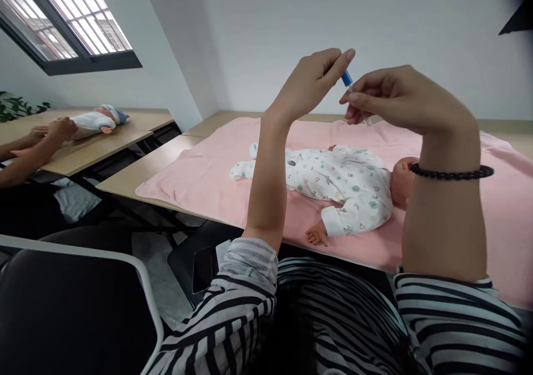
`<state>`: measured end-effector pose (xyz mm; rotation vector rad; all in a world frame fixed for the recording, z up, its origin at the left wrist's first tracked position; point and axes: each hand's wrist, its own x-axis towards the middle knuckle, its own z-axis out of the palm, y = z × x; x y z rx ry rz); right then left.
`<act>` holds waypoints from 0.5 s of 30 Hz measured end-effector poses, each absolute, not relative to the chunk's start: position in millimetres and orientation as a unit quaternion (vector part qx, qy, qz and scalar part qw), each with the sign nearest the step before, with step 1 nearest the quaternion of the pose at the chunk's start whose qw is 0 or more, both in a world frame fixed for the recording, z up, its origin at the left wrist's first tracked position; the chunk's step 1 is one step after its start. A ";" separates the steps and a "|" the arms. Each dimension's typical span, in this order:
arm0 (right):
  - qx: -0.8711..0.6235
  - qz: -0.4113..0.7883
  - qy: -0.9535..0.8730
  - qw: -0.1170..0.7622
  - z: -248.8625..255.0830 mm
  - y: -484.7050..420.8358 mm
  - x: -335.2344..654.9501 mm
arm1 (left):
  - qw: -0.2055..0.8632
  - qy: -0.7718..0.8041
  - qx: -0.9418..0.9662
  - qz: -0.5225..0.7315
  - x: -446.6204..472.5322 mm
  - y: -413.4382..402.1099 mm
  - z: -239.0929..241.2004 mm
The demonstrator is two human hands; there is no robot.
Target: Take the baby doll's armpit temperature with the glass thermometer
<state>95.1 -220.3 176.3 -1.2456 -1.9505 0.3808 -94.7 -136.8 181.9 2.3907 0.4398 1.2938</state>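
Raised in front of the wall, my left hand pinches the blue end of a slim tube between thumb and fingers. The tube's clear part slants down to the right, and my right hand grips it with bent fingers. It resembles a thermometer in a case, but I cannot make out its exact kind. Below my hands a baby doll in a white patterned suit lies on its back on a pink blanket. My right forearm hides part of the doll's head; my left forearm crosses its legs.
The blanket covers much of a wooden table. To the left, another person's hands are at a second doll on another table. A black chair stands at lower left, and a phone lies on a dark seat.
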 end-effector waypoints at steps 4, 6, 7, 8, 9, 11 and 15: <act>-0.432 0.195 -0.757 0.450 168.4 -206.5 85.8 | 0.186 0.174 0.874 0.414 -96.7 -136.3 181.7; -0.426 0.204 -0.745 0.472 164.9 -201.3 82.5 | 0.184 0.163 0.883 0.400 -98.4 -137.3 181.7; -0.428 0.203 -0.739 0.478 163.5 -199.5 81.4 | 0.185 0.162 0.884 0.397 -99.3 -137.5 181.6; -0.431 0.199 -0.736 0.483 162.4 -198.1 80.5 | 0.187 0.163 0.884 0.396 -100.1 -137.4 181.4; -0.433 0.191 -0.736 0.485 161.5 -197.2 80.0 | 0.191 0.166 0.883 0.395 -100.7 -136.8 181.2; -0.436 0.164 -0.737 0.489 160.0 -195.9 79.9 | 0.201 0.171 0.882 0.391 -100.9 -133.5 180.6; -0.444 0.103 -0.739 0.497 157.2 -194.0 80.8 | 0.241 0.178 0.872 0.388 -95.4 -117.5 176.4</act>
